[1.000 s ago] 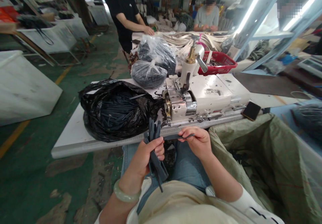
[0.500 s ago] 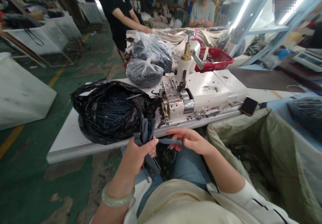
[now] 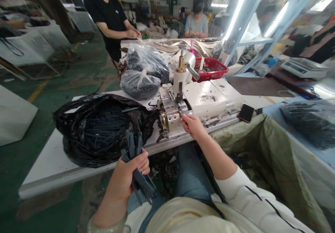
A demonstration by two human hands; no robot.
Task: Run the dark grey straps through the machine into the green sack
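My left hand (image 3: 134,166) is closed round a bundle of dark grey strips (image 3: 142,184), whose ends stick out above and below the fist. At the front of the white machine (image 3: 174,116), my right hand (image 3: 193,125) pinches a single grey strip (image 3: 180,111) by its near end. The strip's far end lies at the machine's metal roller, and how far it goes in is hidden. Left of the machine, an open black plastic bag (image 3: 75,135) full of similar dark strips rests on the white table (image 3: 39,177).
Tied clear bags (image 3: 141,84) of dark pieces and a red basket (image 3: 213,73) stand behind the machine. A black phone (image 3: 246,113) lies at the table's right edge, above a large green sack (image 3: 277,138). Two people (image 3: 107,20) work across the table.
My right hand has carried one strip away from beside the bundle, forward to the machine's roller. My left hand still grips the bundle, now lower and further left; the view has shifted too.
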